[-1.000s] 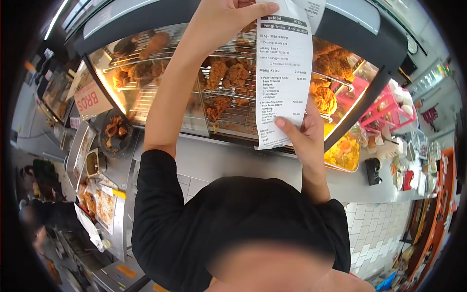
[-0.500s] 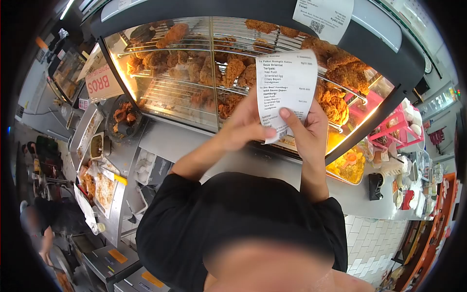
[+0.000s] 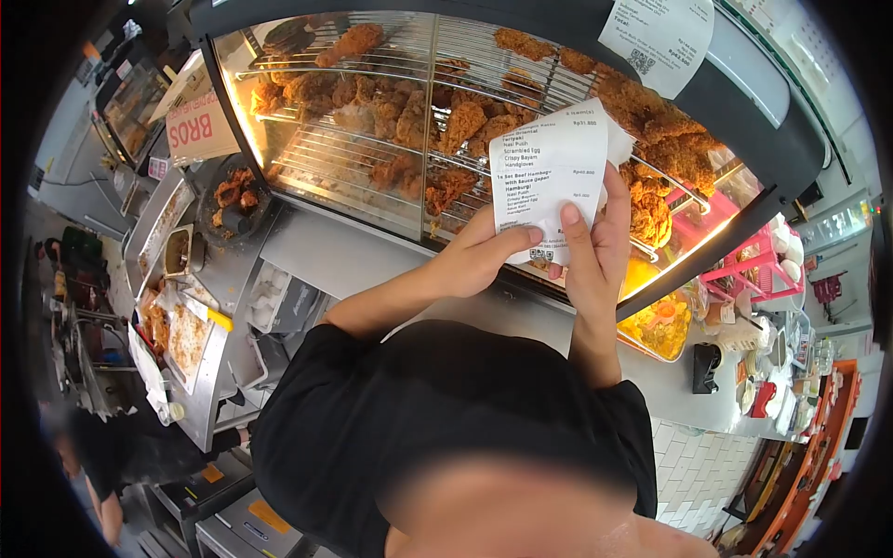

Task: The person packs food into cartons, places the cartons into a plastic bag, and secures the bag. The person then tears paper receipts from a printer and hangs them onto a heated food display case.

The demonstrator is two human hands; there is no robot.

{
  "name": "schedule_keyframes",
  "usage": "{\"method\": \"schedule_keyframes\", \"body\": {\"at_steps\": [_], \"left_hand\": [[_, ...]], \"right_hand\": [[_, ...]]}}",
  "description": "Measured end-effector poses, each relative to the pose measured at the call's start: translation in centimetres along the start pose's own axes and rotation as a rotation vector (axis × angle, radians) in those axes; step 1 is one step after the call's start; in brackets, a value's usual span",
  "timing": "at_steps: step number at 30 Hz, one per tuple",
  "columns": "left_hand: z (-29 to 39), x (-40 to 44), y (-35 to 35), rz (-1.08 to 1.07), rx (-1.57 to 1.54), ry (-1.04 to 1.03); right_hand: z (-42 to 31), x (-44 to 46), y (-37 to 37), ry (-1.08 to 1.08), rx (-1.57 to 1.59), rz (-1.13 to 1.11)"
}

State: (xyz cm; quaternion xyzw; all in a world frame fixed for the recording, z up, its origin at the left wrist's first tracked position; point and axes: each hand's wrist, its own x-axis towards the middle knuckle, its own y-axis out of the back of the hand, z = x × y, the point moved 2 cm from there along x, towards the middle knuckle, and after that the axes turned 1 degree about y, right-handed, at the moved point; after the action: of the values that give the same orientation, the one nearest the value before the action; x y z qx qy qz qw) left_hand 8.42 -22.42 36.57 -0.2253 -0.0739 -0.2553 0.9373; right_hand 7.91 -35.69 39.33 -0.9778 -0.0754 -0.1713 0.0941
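Note:
A printed white receipt point(image 3: 544, 186) is held up between both hands, in front of a lit glass display case point(image 3: 423, 139) of fried chicken point(image 3: 465, 126). My left hand point(image 3: 479, 251) pinches its lower left edge, thumb on the printed side near a small code. The lower right part of the paper is in my right hand point(image 3: 595, 237), with the thumb on the front and the fingers mostly behind. Its top leans back and curls slightly. Another receipt point(image 3: 659, 42) lies on the case's dark upper frame.
Left are a bowl of dark chicken pieces point(image 3: 237, 200), metal trays point(image 3: 186, 349) and a person in dark clothing point(image 3: 139, 451). On the right stand a yellow food tray point(image 3: 659, 325), a black dispenser point(image 3: 706, 368) and a pink rack point(image 3: 758, 265).
My left hand has come down from the receipt's top to its lower left edge. The receipt is lower and tilted, no longer stretched upright. The person at left has moved, and the view has shifted.

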Motion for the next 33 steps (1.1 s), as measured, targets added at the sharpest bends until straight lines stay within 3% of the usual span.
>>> {"method": "schedule_keyframes", "body": {"at_steps": [7, 10, 11, 14, 18, 20, 21, 23, 24, 25, 26, 28, 29, 30, 31, 33], "left_hand": [[0.1, 0.0, 1.1, 0.053, 0.052, -0.098], [0.2, 0.0, 2.7, 0.162, 0.073, 0.010], [0.7, 0.2, 3.2, 0.241, -0.051, 0.077], [3.3, 2.3, 5.2, 0.278, -0.071, -0.091], [10.1, 5.4, 4.8, 0.226, 0.101, -0.386], [13.4, 7.4, 4.7, 0.099, 0.000, -0.473], [14.3, 8.0, 4.6, 0.034, -0.047, -0.516], [14.2, 7.8, 3.7, 0.003, -0.134, -0.456], [14.4, 7.0, 3.6, 0.022, -0.151, -0.464], [12.8, 6.8, 4.1, -0.012, 0.177, -0.419], [11.1, 6.7, 4.3, -0.056, 0.510, -0.402], [6.3, 6.4, 4.4, -0.127, 0.668, -0.138], [5.9, 6.4, 4.5, -0.224, 0.597, -0.262], [5.2, 7.4, 5.5, -0.266, 0.581, -0.411], [4.9, 8.2, 6.5, -0.207, 0.426, -0.328], [8.0, 7.3, 5.4, -0.089, 0.403, -0.434]], "right_hand": [[1.9, -0.1, -0.2, -0.093, -0.110, -0.031], [3.0, -0.3, -0.1, -0.185, -0.267, -0.096], [3.5, -0.4, -0.1, -0.206, -0.336, -0.121], [5.7, -0.8, -0.9, -0.175, -0.355, -0.251], [6.1, -0.3, -1.3, -0.206, -0.242, -0.201], [5.6, 0.5, -1.4, -0.212, -0.237, -0.175], [4.1, 1.2, -2.1, -0.221, -0.091, -0.107], [3.8, 2.6, -1.0, -0.125, -0.065, -0.131], [2.5, 2.8, -0.8, -0.180, -0.077, -0.045], [1.5, 2.3, -1.1, -0.333, -0.142, 0.268], [2.5, 2.7, 0.6, -0.260, -0.077, 0.124], [2.7, 3.7, 1.0, -0.182, -0.070, 0.021], [4.2, 4.7, 1.8, -0.141, -0.094, -0.172], [5.2, 4.9, 1.4, -0.136, -0.173, -0.209], [6.4, 4.5, 0.8, -0.135, -0.234, -0.257], [6.8, 4.4, 0.4, -0.138, -0.162, -0.231]]}}
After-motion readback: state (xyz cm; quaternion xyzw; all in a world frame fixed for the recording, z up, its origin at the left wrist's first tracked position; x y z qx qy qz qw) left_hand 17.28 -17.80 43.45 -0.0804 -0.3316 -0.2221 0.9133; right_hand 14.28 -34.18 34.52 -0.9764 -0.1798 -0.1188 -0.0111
